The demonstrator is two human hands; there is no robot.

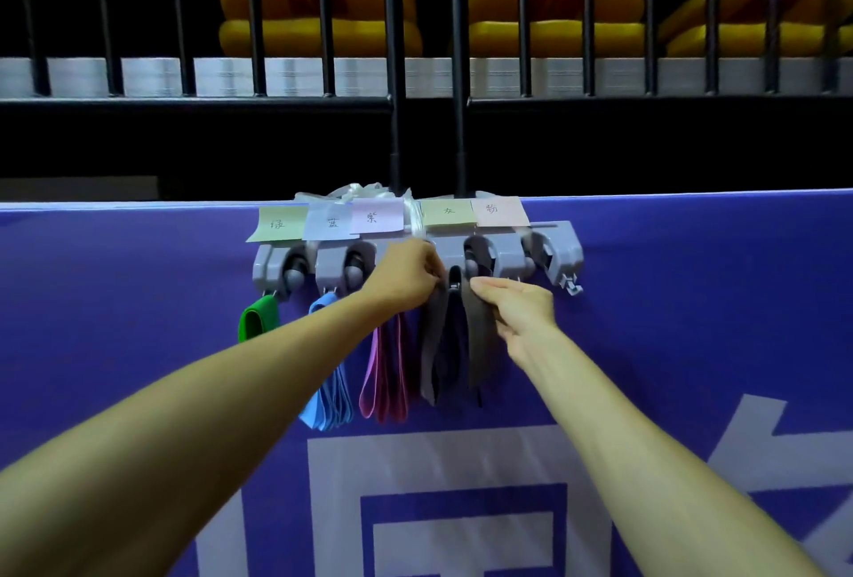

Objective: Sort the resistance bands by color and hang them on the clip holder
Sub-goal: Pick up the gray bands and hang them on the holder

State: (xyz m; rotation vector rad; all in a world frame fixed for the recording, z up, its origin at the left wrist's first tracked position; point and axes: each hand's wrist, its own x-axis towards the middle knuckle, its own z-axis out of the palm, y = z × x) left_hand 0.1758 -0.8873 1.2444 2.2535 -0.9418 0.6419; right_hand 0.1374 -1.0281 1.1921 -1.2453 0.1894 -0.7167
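Two hands meet at the clip holder [561, 249] mid-frame. The left hand [408, 276] curls its fingers round the top of the grey bands [434, 345], apparently at a clip; the right hand [521, 309] pinches their right strand. A green band [256, 320], blue bands [330, 392] and purple bands [383, 382] hang from clips further left.

Clip holder [558, 249], centre: crowded. The left hand [406, 276] pinches the top of the gray bands [434, 345], and the right hand [517, 309] holds their 3 o'clock strand.

9 o'clock side: green band [256, 320], blue bands [327, 401] and purple bands [383, 382] hang close, with narrow gaps between.

3 o'clock end: the last clip is bare, and the banner [692, 322] is open beneath it.

12 o'clock: 5 sticky notes [374, 216] overlap the holder's top edge, with black railing bars [394, 68] behind.

6 o'clock: open banner between the 2 forearms.
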